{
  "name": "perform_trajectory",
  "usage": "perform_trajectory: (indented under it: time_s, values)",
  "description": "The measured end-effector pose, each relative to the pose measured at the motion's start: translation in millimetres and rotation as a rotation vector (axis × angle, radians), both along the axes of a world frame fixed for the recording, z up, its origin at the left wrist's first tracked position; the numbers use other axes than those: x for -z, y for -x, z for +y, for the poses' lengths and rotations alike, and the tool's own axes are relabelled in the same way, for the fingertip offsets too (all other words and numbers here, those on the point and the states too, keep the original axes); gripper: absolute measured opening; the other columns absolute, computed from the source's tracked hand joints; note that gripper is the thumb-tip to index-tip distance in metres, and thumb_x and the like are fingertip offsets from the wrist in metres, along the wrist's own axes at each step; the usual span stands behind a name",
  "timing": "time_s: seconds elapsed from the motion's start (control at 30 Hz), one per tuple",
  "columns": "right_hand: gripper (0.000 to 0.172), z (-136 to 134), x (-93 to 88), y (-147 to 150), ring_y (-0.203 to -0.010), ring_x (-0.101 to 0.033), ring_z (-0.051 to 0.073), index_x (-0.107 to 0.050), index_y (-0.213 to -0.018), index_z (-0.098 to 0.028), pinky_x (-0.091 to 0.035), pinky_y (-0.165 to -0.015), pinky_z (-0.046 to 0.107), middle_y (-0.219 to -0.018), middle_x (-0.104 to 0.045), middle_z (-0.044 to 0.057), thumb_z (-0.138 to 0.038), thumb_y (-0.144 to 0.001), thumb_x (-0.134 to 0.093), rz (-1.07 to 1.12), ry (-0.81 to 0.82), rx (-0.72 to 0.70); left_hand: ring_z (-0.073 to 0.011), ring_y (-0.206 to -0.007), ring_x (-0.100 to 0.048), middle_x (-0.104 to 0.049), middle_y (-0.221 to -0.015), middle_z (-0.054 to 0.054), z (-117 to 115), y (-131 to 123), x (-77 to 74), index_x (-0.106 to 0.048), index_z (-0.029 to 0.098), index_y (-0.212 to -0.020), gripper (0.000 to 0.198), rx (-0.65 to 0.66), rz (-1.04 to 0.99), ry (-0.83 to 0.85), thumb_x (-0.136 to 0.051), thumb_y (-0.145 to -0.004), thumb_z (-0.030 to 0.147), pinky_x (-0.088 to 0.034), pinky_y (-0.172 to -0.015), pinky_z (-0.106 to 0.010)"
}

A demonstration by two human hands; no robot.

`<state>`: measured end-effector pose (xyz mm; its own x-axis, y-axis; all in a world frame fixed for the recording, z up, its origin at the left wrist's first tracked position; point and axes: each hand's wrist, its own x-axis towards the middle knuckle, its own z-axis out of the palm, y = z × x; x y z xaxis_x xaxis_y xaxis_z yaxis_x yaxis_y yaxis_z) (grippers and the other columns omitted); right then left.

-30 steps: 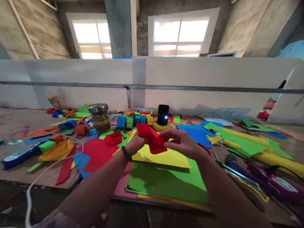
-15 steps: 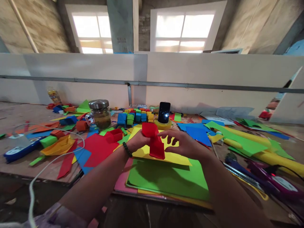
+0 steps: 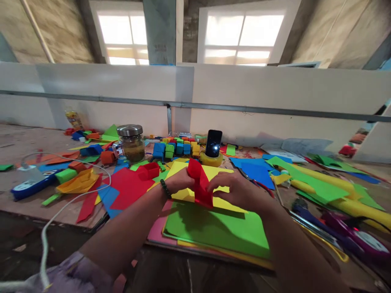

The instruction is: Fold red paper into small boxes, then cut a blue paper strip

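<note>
In front of me my left hand [image 3: 182, 179] is closed around the upper left part of a folded red paper piece [image 3: 203, 190]. A dark bead bracelet [image 3: 165, 189] circles that wrist. My right hand [image 3: 233, 188] has its bent fingertips on the right edge of the red paper, with the thumb low beside it. The piece is held over a yellow sheet [image 3: 227, 204], which lies on a stack of green sheets [image 3: 220, 232]. Just left of my hands are a red sheet [image 3: 126, 187] and a small red folded box [image 3: 149, 171].
A lidded glass mug [image 3: 132, 148] stands beside small coloured blocks [image 3: 169, 150]. A phone [image 3: 213, 143] leans in a yellow holder [image 3: 210, 158]. Blue sheets [image 3: 258, 175], a purple corded device [image 3: 351, 232] and a blue device [image 3: 33, 185] with a white cable [image 3: 76, 197] lie around.
My right hand's fingers have moved in from beside the red paper onto its right edge. The paper has turned and looks narrower, while my left hand keeps its hold.
</note>
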<state>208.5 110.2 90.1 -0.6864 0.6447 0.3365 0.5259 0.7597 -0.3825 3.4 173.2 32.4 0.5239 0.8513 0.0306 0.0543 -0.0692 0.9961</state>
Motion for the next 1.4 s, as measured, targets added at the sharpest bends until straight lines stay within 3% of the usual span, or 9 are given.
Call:
perform_trajectory:
  time_s: [0.1,0.37,0.6,0.77,0.9,1.03,1.23,1.33,1.4]
  values:
    - [0.015,2.1,4.3,2.4,-0.072,-0.067,0.016,-0.075,-0.086,-0.023,-0.051,-0.069,0.028,-0.080,-0.075,0.000,-0.014,-0.082,-0.064,-0.012,0.038,0.018,-0.0122,-0.063,-0.054,-0.063,-0.066,-0.001,0.0,-1.2,1.4,-0.065,0.011,-0.066,0.021,0.025,0.017,0.009,-0.058,-0.046,0.008,-0.046,-0.057,-0.021]
    - [0.019,13.8,10.6,4.1,-0.080,-0.068,0.017,-0.077,-0.093,-0.024,-0.050,-0.072,0.028,-0.091,-0.075,0.002,-0.017,-0.084,-0.062,-0.129,0.129,0.010,-0.0100,-0.054,-0.049,-0.059,-0.058,0.001,0.0,-5.0,7.6,-0.065,0.011,-0.065,0.016,0.079,0.102,-0.006,-0.067,-0.049,0.012,-0.040,-0.049,-0.019]
    - [0.020,23.6,21.8,4.2,-0.077,-0.066,0.017,-0.076,-0.090,-0.023,-0.049,-0.070,0.027,-0.087,-0.075,0.002,-0.014,-0.083,-0.059,-0.245,0.152,0.039,-0.0092,-0.046,-0.042,-0.050,-0.049,0.002,0.9,-6.1,13.3,-0.059,0.013,-0.056,0.032,0.122,0.219,-0.006,-0.076,-0.059,0.040,-0.031,-0.045,-0.021]
    - [0.021,26.4,26.7,4.3,-0.078,-0.066,0.018,-0.076,-0.088,-0.022,-0.047,-0.070,0.027,-0.088,-0.076,0.003,-0.012,-0.081,-0.059,-0.221,0.201,0.057,-0.0121,-0.051,-0.047,-0.057,-0.056,-0.002,1.5,-2.2,7.2,-0.064,0.012,-0.063,0.059,0.148,0.332,-0.028,-0.055,-0.075,0.068,-0.034,-0.049,-0.023]
    - [0.020,26.9,25.8,4.5,-0.069,-0.062,0.016,-0.076,-0.087,-0.021,-0.042,-0.063,0.025,-0.082,-0.074,0.002,-0.015,-0.081,-0.058,-0.264,0.225,0.087,-0.0095,-0.050,-0.042,-0.052,-0.052,0.002,1.9,1.3,4.8,-0.066,0.011,-0.065,0.047,0.168,0.428,-0.035,-0.078,-0.058,0.056,-0.027,-0.047,-0.023]
    - [0.020,33.2,27.9,0.0,-0.071,-0.063,0.015,-0.075,-0.092,-0.019,-0.043,-0.062,0.023,-0.083,-0.074,0.002,-0.018,-0.082,-0.057,-0.251,0.326,0.105,-0.0110,-0.057,-0.047,-0.058,-0.061,0.000,1.3,2.8,3.8,-0.070,0.010,-0.076,0.049,0.148,0.418,0.010,-0.079,-0.058,0.055,-0.030,-0.051,-0.023]
    - [0.019,43.7,35.9,-2.2,-0.063,-0.067,0.015,-0.066,-0.088,-0.012,-0.047,-0.052,0.022,-0.080,-0.072,0.008,-0.028,-0.089,-0.056,-0.057,0.617,0.405,-0.0098,-0.053,-0.047,-0.058,-0.058,0.000,0.3,2.5,2.5,-0.071,0.010,-0.075,0.048,0.162,0.389,0.030,-0.080,-0.056,0.054,-0.033,-0.051,-0.023]
    - [0.020,43.9,37.7,3.2,-0.061,-0.066,0.013,-0.066,-0.087,-0.013,-0.049,-0.052,0.021,-0.080,-0.071,0.007,-0.031,-0.090,-0.057,0.031,0.770,0.384,-0.0098,-0.052,-0.047,-0.057,-0.056,0.001,1.4,3.2,2.8,-0.068,0.011,-0.068,0.045,0.161,0.372,0.028,-0.082,-0.053,0.051,-0.034,-0.051,-0.022]
    - [0.017,44.2,40.4,6.8,-0.057,-0.064,0.011,-0.066,-0.082,-0.014,-0.048,-0.052,0.020,-0.075,-0.069,0.004,-0.027,-0.088,-0.059,0.080,0.781,0.357,-0.0102,-0.053,-0.049,-0.058,-0.055,0.000,2.1,3.6,2.9,-0.069,0.011,-0.069,0.044,0.175,0.372,0.026,-0.082,-0.053,0.049,-0.034,-0.051,-0.022]
